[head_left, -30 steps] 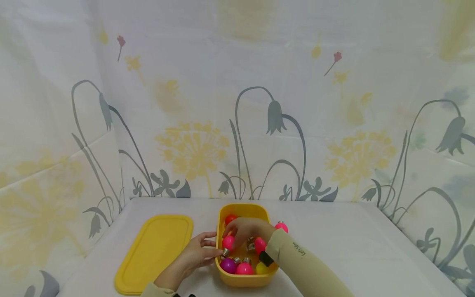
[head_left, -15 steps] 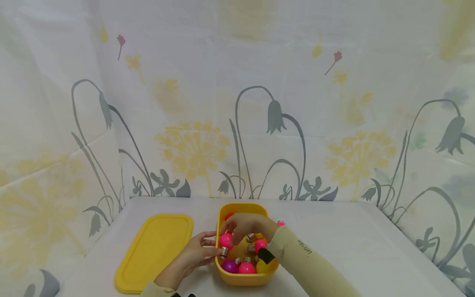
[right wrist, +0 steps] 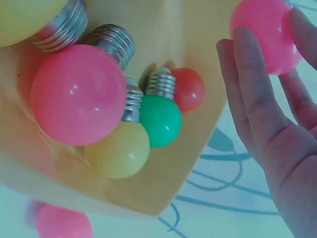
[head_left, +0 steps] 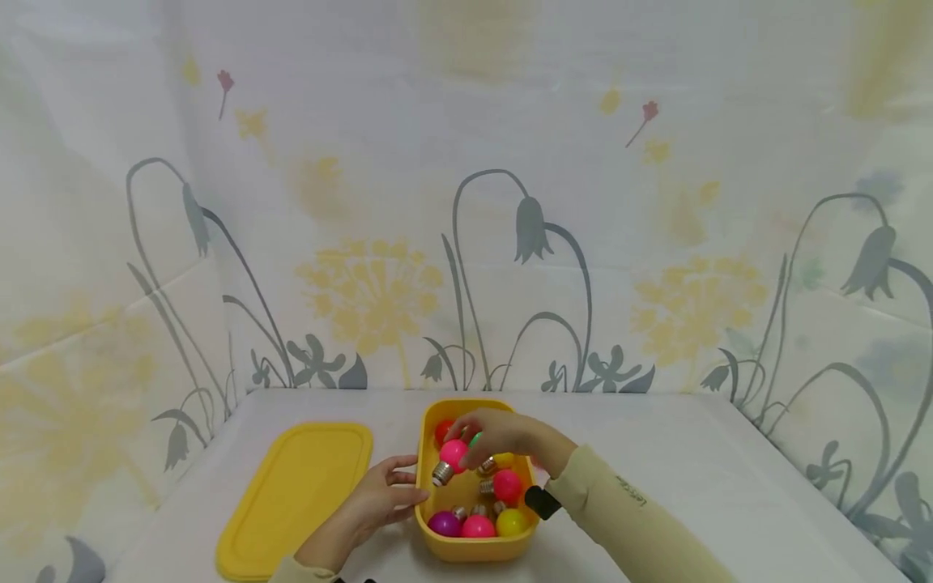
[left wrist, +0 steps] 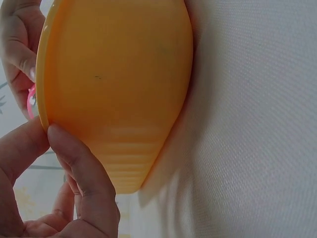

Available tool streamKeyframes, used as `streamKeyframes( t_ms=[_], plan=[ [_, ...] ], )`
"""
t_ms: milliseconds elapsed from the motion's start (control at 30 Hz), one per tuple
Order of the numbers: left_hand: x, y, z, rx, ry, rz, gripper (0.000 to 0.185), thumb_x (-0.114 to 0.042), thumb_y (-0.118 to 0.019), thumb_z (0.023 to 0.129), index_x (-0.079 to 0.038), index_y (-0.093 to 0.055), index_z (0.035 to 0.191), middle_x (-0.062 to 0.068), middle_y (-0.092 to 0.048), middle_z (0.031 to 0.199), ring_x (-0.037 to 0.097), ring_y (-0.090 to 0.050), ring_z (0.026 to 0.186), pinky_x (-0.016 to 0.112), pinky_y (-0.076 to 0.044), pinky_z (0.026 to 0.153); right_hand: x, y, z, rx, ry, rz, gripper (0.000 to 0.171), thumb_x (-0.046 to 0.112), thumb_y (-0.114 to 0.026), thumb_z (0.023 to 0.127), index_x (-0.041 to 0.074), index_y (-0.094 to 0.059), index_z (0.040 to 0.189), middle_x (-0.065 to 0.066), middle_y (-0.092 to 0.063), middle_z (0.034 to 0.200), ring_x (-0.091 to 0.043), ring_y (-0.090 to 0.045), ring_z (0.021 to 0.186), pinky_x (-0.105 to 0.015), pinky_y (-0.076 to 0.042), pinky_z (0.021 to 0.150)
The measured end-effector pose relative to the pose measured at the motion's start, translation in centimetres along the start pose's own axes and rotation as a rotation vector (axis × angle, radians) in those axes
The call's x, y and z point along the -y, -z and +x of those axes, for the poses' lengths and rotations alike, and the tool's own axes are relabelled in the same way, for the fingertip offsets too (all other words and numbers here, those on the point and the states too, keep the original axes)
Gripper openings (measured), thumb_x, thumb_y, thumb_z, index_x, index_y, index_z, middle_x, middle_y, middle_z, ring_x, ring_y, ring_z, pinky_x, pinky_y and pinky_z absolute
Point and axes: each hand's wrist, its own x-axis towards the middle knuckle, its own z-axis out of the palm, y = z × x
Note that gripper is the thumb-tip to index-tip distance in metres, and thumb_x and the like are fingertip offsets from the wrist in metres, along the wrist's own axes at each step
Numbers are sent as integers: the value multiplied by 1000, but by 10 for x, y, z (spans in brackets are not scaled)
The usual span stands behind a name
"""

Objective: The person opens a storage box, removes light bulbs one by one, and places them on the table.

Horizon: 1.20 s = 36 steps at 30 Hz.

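My right hand (head_left: 499, 433) pinches a pink light bulb (head_left: 453, 455) by its round globe, its silver screw base tilted down to the left over the yellow box (head_left: 481, 552). In the right wrist view the thumb and fingers sit around that globe. My left hand (head_left: 382, 494) pinches the left rim of the box between thumb and finger, as the left wrist view shows. Inside lie a purple bulb (head_left: 444, 524), pink bulbs, yellow bulbs, a green bulb (right wrist: 161, 121) and a red bulb (right wrist: 188, 89).
A yellow lid (head_left: 295, 494) lies flat on the white tabletop (head_left: 656, 470), left of the box. Another pink bulb (right wrist: 64, 223) rests outside the box on its right, mostly behind my right forearm in the head view. A flower-print cloth (head_left: 466, 202) stands behind.
The right hand has raised the pink bulb from beside the left wall and shifted it slightly right, its base now tilted. The left hand keeps its grip on the rim.
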Motion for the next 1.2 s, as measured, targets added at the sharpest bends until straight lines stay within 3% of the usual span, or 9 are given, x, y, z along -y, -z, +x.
streamKeyframes(
  t_ms=[433,867,1067,1200],
  plan=[
    [2,0,-1,10,3,1,63,-5,-73,80,5,-40,132,20,-54,109,19,-59,78,34,-54,73,-12,18,-22,-158,48,22,38,16,-76,76,15,-61,111,-5,-58,103,-23,-55,94,-44,-50,82],
    [2,1,0,6,7,-16,63,-5,-72,80,6,-39,133,21,-53,109,19,-58,79,34,-53,73,-30,31,-45,-274,35,87,38,11,-73,78,8,-58,114,-10,-56,104,-22,-57,88,-42,-51,79],
    [1,2,-1,12,13,-16,63,-5,-72,81,6,-38,133,21,-52,111,20,-58,82,35,-53,75,-41,31,-50,-382,-24,90,39,10,-75,77,8,-59,112,-8,-58,101,-20,-58,85,-39,-53,75],
    [1,1,-1,14,14,-17,63,-5,-72,81,6,-39,133,20,-53,110,20,-58,81,35,-53,75,-47,33,-54,-456,-65,93,39,9,-75,76,8,-60,112,-8,-58,103,-22,-57,89,-43,-51,78]
  ],
)
